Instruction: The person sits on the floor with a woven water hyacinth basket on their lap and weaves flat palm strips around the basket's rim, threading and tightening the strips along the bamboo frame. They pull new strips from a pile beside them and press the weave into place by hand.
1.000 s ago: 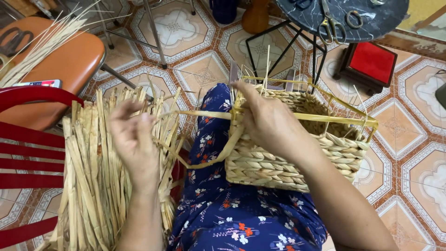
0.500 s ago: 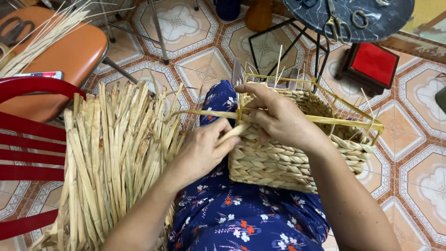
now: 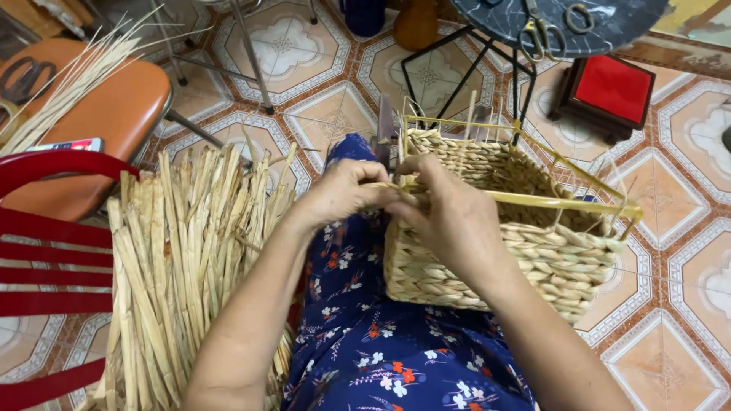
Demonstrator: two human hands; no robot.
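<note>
While the woven basket [image 3: 525, 243] sat on my lap, hollow inside, my left hand [image 3: 346, 190] and right hand [image 3: 449, 217] met at its near rim, fingers pressed together pinching a straw strand [image 3: 388, 185].

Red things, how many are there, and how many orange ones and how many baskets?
Red: 2, the red chair and the red-topped stool
Orange: 1, the orange chair seat
Woven baskets: 1, the basket both hands work on, left hand and right hand
Total: 4
</note>
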